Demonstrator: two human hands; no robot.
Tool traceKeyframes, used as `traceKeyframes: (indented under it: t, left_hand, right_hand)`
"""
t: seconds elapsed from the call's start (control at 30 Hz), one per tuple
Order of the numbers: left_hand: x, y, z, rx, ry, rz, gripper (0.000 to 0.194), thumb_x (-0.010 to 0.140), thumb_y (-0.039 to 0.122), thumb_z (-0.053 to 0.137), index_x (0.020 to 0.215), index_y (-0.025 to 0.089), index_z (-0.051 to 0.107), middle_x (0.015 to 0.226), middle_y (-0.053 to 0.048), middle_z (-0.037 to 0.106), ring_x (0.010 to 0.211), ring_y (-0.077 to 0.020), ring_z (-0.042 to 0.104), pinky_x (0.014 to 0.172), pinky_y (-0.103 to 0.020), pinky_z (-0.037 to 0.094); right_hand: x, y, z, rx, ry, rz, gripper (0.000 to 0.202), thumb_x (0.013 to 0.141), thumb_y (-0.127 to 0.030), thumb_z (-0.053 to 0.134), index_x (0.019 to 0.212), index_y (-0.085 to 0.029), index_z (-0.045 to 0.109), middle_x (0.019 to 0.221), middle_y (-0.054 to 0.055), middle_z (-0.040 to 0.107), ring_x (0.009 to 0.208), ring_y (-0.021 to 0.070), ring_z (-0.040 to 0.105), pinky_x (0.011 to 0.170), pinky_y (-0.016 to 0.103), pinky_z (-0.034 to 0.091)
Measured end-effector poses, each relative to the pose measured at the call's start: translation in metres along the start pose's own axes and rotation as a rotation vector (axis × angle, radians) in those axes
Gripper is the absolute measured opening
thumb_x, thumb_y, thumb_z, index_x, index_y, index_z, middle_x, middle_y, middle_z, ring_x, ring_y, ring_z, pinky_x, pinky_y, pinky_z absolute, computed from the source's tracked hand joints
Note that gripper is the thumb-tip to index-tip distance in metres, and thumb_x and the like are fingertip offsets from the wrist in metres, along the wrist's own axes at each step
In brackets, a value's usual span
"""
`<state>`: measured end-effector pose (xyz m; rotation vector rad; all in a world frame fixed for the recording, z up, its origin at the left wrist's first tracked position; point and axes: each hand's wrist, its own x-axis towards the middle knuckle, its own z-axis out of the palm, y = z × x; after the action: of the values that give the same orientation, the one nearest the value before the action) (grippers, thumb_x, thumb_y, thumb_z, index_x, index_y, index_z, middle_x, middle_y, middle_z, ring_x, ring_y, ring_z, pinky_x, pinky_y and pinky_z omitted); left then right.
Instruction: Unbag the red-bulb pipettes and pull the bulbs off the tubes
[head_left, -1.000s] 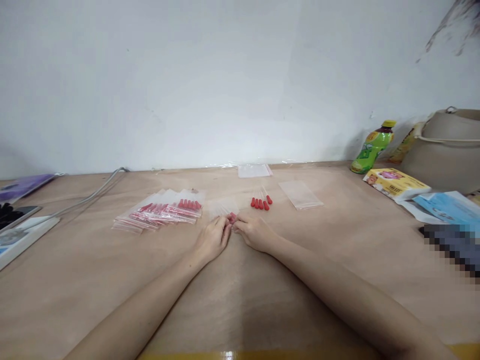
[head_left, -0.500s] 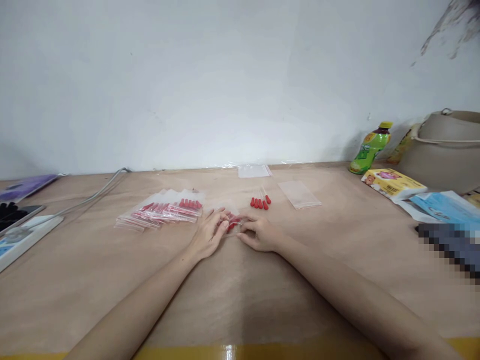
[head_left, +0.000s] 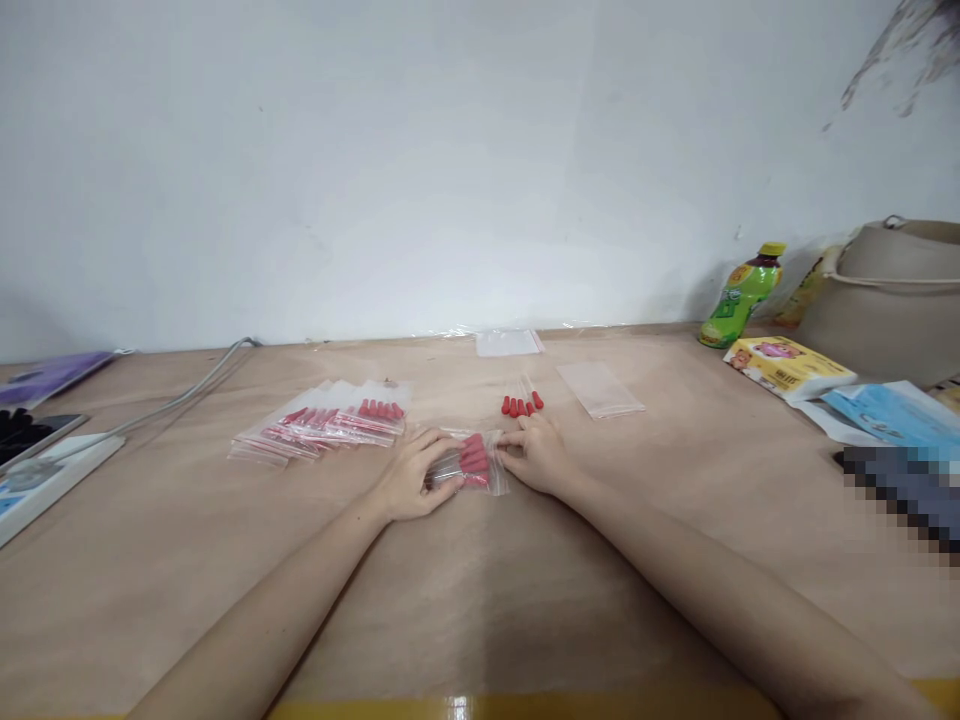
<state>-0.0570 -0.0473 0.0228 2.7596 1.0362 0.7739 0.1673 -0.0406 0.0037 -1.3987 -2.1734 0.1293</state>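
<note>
A clear zip bag [head_left: 496, 470] lies flat on the table in front of me, with several droppers [head_left: 474, 455] inside. Their red bulbs point right and their thin clear stems point left. My left hand [head_left: 420, 472] holds the bag's left end, fingers along the far side and thumb along the near side. At the zip edge on the right, the fingers of my right hand [head_left: 538, 455] grip the bag; their exact contact is partly hidden. Just beyond that hand lie several loose red-bulbed droppers [head_left: 517, 405]. Filled zip bags [head_left: 322, 420] overlap in a pile on the left.
Flat empty bags [head_left: 600, 390] lie at the right, and another bag [head_left: 508, 343] lies by the wall. A green bottle [head_left: 741, 298], a yellow tissue pack [head_left: 787, 366] and a beige handbag [head_left: 885, 300] stand far right. A power strip [head_left: 60, 480] with a cable [head_left: 195, 390] is left.
The bag now lies flat and in plain sight between my hands, its red bulbs turned right. My right hand has shifted slightly right to its zip edge; my left hand has barely moved.
</note>
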Motion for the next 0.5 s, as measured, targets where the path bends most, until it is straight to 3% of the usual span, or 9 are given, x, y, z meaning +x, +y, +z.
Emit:
traceKeyframes:
  t: [0.1,0.2,0.3,0.4,0.5]
  left_hand:
    - [0.001,0.000,0.002,-0.063,-0.039,0.015,0.042,0.079,0.031,0.051,0.119,0.020,0.047,0.119,-0.009,0.051,0.109,-0.0212,0.048,0.094,-0.036,0.039]
    - [0.001,0.000,0.004,-0.109,-0.064,-0.014,0.040,0.082,0.029,0.048,0.121,0.021,0.044,0.117,-0.008,0.054,0.106,-0.0189,0.051,0.092,-0.033,0.041]
    - [0.002,0.000,0.004,-0.117,-0.042,-0.046,0.037,0.083,0.030,0.048,0.119,0.021,0.045,0.113,-0.006,0.057,0.103,-0.0181,0.053,0.089,-0.032,0.042]
    - [0.002,0.002,0.003,-0.123,-0.038,-0.045,0.038,0.083,0.032,0.049,0.120,0.021,0.046,0.113,-0.006,0.057,0.104,-0.0184,0.053,0.089,-0.032,0.043]
    - [0.003,0.003,0.002,-0.133,-0.061,-0.034,0.040,0.084,0.032,0.048,0.123,0.022,0.044,0.117,-0.006,0.055,0.107,-0.0190,0.051,0.091,-0.033,0.042]
  right_hand:
    - [0.000,0.001,-0.008,0.011,-0.090,-0.053,0.022,0.077,-0.044,0.055,0.086,-0.027,0.068,0.073,0.002,0.055,0.078,0.0174,0.047,0.071,0.031,0.027]
    - [0.001,0.000,-0.013,0.066,-0.147,-0.088,0.025,0.079,-0.045,0.053,0.081,-0.023,0.065,0.073,0.001,0.056,0.076,0.0157,0.047,0.069,0.029,0.026]
    - [0.001,-0.002,-0.015,0.159,-0.173,-0.115,0.029,0.071,-0.048,0.061,0.077,-0.020,0.063,0.069,-0.001,0.054,0.072,0.0143,0.047,0.070,0.027,0.028]
    - [0.001,-0.004,-0.012,0.334,-0.149,-0.144,0.030,0.063,-0.041,0.070,0.085,-0.020,0.064,0.071,-0.002,0.054,0.071,0.0131,0.048,0.068,0.025,0.033]
    - [0.000,-0.008,-0.008,0.504,-0.131,-0.092,0.024,0.067,-0.028,0.066,0.090,-0.020,0.065,0.077,-0.001,0.058,0.071,0.0118,0.050,0.065,0.022,0.037]
